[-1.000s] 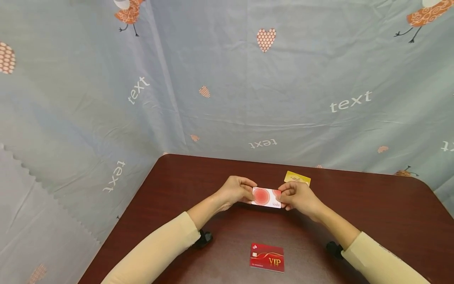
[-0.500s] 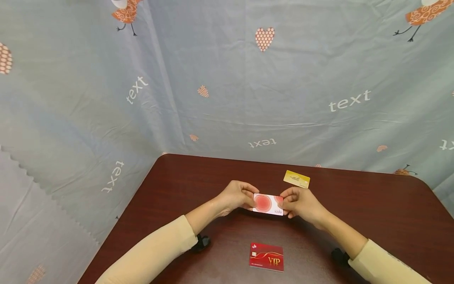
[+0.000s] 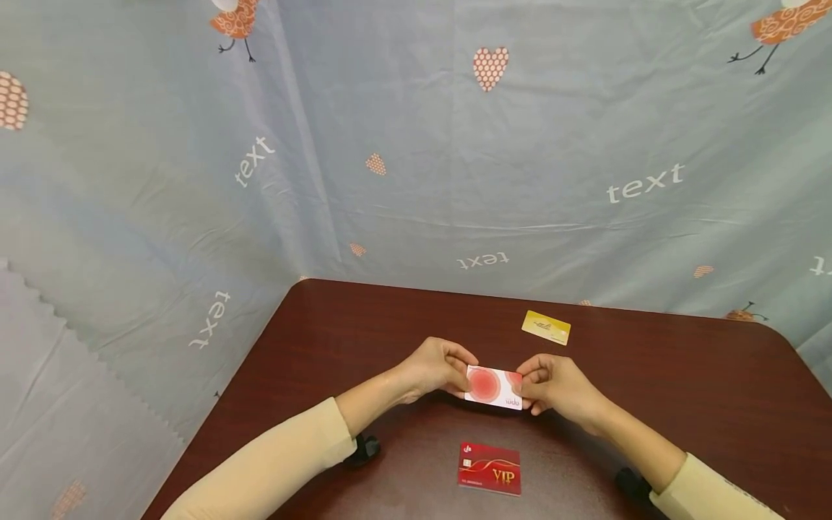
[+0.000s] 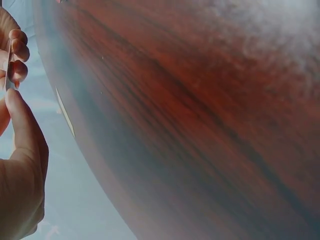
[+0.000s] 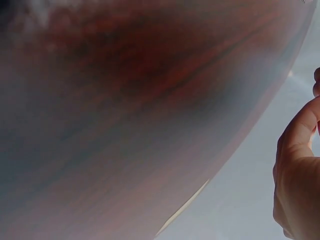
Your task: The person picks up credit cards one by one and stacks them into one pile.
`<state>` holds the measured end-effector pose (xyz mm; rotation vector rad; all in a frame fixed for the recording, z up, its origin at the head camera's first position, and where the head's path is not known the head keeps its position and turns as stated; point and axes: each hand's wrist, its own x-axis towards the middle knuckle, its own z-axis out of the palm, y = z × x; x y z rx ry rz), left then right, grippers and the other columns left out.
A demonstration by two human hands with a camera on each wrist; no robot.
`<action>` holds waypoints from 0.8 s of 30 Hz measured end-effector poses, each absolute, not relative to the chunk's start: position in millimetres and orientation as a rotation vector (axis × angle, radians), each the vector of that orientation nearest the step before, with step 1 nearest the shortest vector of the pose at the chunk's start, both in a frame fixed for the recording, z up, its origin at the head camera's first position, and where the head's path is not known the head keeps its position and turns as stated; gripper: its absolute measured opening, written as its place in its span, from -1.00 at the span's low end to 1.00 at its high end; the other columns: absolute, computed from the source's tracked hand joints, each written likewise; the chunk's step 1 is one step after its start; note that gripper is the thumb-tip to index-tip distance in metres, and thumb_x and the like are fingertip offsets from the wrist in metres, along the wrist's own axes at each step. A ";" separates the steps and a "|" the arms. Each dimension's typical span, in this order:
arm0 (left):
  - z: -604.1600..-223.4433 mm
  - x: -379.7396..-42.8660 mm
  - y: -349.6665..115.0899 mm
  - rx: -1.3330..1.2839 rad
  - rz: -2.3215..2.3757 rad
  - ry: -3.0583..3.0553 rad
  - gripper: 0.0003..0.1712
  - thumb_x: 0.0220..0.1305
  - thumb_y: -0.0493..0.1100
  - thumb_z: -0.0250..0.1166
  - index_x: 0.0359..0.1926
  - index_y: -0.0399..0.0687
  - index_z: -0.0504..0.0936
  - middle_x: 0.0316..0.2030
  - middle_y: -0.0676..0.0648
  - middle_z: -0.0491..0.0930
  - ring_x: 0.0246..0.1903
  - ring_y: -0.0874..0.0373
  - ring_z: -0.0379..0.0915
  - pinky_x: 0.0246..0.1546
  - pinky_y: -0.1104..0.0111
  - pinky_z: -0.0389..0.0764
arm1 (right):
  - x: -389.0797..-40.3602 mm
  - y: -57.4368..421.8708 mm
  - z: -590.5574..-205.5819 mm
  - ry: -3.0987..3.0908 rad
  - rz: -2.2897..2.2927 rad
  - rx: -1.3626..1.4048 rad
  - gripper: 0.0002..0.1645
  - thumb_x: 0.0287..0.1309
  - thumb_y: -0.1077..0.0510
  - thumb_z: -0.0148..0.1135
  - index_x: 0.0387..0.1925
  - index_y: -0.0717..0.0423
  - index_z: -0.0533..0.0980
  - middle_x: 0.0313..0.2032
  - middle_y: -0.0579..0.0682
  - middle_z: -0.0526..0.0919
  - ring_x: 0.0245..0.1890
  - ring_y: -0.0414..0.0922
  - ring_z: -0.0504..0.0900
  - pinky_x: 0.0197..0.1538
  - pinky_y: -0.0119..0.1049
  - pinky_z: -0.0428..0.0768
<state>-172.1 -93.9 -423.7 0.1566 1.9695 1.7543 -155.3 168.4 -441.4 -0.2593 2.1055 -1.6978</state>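
A white card (image 3: 494, 388) with pink and red circles is held level between both hands over the middle of the table. My left hand (image 3: 434, 370) pinches its left end between thumb and fingers. At the right end, my right hand (image 3: 560, 388) pinches the card the same way. In the left wrist view the card (image 4: 8, 65) shows edge-on, with the left hand (image 4: 22, 160) at its near end. The right wrist view catches only part of the right hand (image 5: 300, 170), and the card is out of sight there.
A red VIP card (image 3: 490, 469) lies on the dark brown table (image 3: 364, 325), nearer the person. Farther back, right of centre, lies a yellow card (image 3: 547, 328). A patterned grey-blue curtain (image 3: 416, 144) hangs behind and to the left of the table.
Both hands have drawn the white card toward the person, closer to the red card. The yellow card, partly covered by the right hand before, is now fully in view.
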 end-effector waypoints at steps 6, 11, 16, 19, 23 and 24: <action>-422.2 -165.5 -92.7 0.160 1.733 1.956 -0.62 0.06 -0.64 0.42 -0.04 -0.48 0.68 -0.49 -0.11 0.57 -0.54 0.16 0.60 -0.41 0.28 0.79 | -148.9 171.1 -442.1 2.083 -1.685 -0.258 -0.56 0.27 0.22 0.48 0.00 0.42 0.49 -0.37 0.12 0.70 -0.44 -0.03 0.69 -0.37 -0.27 0.75; -420.9 -161.0 -93.2 0.187 1.716 1.958 -0.61 0.04 -0.64 0.42 -0.06 -0.47 0.69 -0.49 -0.11 0.57 -0.53 0.14 0.61 -0.40 0.26 0.80 | -142.9 171.9 -441.2 2.067 -1.687 -0.263 -0.54 0.25 0.21 0.49 0.00 0.43 0.49 -0.38 0.13 0.70 -0.46 -0.02 0.70 -0.39 -0.25 0.76; -419.7 -153.2 -93.5 0.201 1.707 1.936 -0.62 0.04 -0.64 0.42 -0.06 -0.47 0.69 -0.49 -0.12 0.58 -0.53 0.14 0.62 -0.37 0.23 0.81 | -135.0 171.7 -441.6 2.043 -1.688 -0.265 -0.56 0.26 0.24 0.47 0.02 0.43 0.49 -0.39 0.11 0.69 -0.45 -0.02 0.70 -0.41 -0.24 0.75; -421.2 -147.7 -92.8 0.194 1.704 1.925 -0.62 0.03 -0.64 0.43 -0.08 -0.45 0.69 -0.49 -0.12 0.57 -0.53 0.13 0.62 -0.38 0.21 0.81 | -129.7 172.7 -442.4 2.031 -1.679 -0.257 -0.57 0.24 0.25 0.48 0.00 0.42 0.49 -0.39 0.11 0.69 -0.46 -0.03 0.69 -0.41 -0.23 0.76; -423.4 -143.3 -92.5 0.191 1.695 1.907 -0.62 0.01 -0.64 0.43 -0.09 -0.45 0.69 -0.51 -0.12 0.57 -0.52 0.14 0.62 -0.38 0.19 0.81 | -124.0 173.7 -443.5 2.008 -1.676 -0.264 -0.57 0.24 0.26 0.47 -0.01 0.43 0.47 -0.39 0.12 0.68 -0.46 -0.03 0.69 -0.40 -0.21 0.77; -423.8 -142.8 -92.7 0.190 1.692 1.905 -0.62 0.01 -0.65 0.43 -0.09 -0.45 0.69 -0.51 -0.12 0.57 -0.52 0.14 0.62 -0.38 0.18 0.81 | -123.2 173.4 -444.1 2.001 -1.678 -0.267 -0.57 0.25 0.26 0.47 -0.01 0.43 0.47 -0.39 0.11 0.68 -0.45 -0.03 0.69 -0.40 -0.20 0.77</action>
